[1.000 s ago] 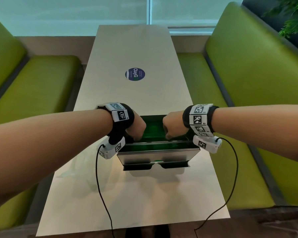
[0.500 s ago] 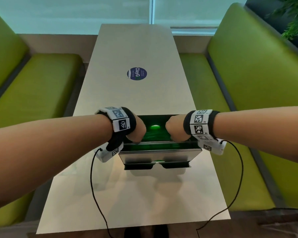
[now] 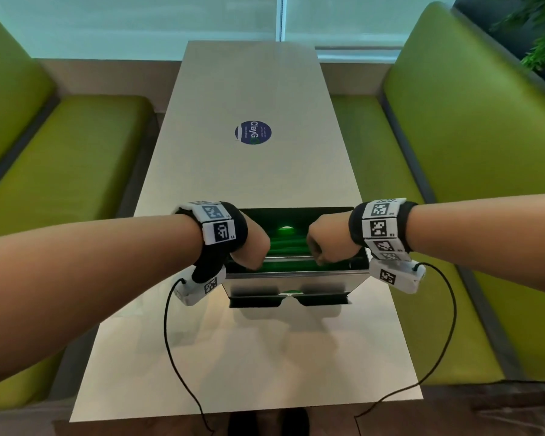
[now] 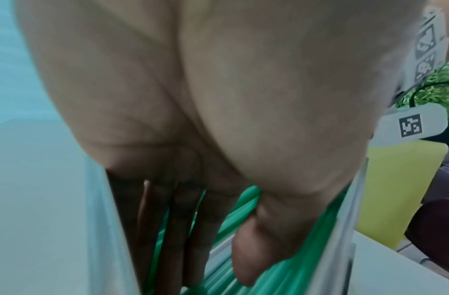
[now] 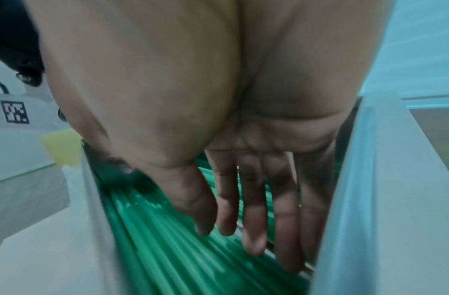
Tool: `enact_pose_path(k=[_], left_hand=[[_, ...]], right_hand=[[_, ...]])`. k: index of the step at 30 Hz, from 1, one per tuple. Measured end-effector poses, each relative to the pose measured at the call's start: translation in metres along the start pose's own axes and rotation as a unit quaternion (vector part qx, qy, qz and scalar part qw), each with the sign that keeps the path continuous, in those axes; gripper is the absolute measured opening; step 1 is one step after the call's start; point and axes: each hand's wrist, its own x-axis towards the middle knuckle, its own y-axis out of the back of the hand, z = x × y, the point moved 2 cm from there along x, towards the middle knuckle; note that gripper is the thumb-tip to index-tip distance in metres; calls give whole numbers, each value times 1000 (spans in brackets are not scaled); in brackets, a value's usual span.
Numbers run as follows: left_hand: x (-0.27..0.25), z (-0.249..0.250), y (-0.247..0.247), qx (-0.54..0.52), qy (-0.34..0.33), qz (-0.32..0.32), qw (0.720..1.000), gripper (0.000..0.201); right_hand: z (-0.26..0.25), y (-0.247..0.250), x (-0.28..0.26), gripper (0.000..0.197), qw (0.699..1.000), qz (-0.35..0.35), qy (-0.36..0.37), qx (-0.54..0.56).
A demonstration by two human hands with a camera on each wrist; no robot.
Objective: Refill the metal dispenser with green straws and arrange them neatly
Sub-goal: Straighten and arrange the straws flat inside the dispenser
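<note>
A metal dispenser [image 3: 296, 280] stands open-topped on the near half of the table, with green straws [image 3: 283, 247] lying lengthwise inside. My left hand [image 3: 252, 247] reaches down into its left end and my right hand [image 3: 324, 247] into its right end. In the left wrist view the left hand [image 4: 216, 269] has straight fingers [image 4: 173, 239] pushed down among the straws [image 4: 294, 269], its thumb resting on them. In the right wrist view the right hand [image 5: 228, 229] lies with straight fingers on the straw bed [image 5: 168, 249], between the dispenser walls [image 5: 357, 199].
The long beige table [image 3: 265, 357] carries a round blue sticker [image 3: 253, 133] farther away. Green benches [image 3: 76, 158] [image 3: 453, 152] flank it on both sides. A window runs behind and a plant [image 3: 541, 26] shows at the top right. Black wrist cables [image 3: 170, 341] hang over the tabletop.
Both hands stay inside the dispenser and have sunk slightly lower into the straws. The dispenser has not moved.
</note>
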Motion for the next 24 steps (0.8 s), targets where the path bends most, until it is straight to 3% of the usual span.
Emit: enact_pose_path(k=[2, 4, 7, 13, 15, 20, 24], left_hand=[[3, -1, -7, 39, 4, -23, 999, 33], [4, 0, -6, 6, 11, -23, 1000, 35], [-3, 3, 1, -74, -12, 2, 997, 36], [0, 8, 5, -37, -15, 57, 998, 27], [-1, 7, 5, -20, -34, 43, 998, 28], [8, 11, -3, 8, 17, -26, 999, 36], [-2, 2, 13, -42, 5, 46, 998, 32]], right_hand=[[-1, -1, -2, 30, 1000, -10, 16, 23], [-1, -4, -3, 27, 999, -16, 27, 28], [-2, -8, -1, 28, 999, -16, 34, 36], [4, -5, -2, 19, 998, 24, 21, 60], [3, -6, -2, 17, 999, 10, 27, 41], [-7, -5, -2, 26, 999, -16, 29, 2], [2, 6, -4, 31, 999, 32, -15, 29]])
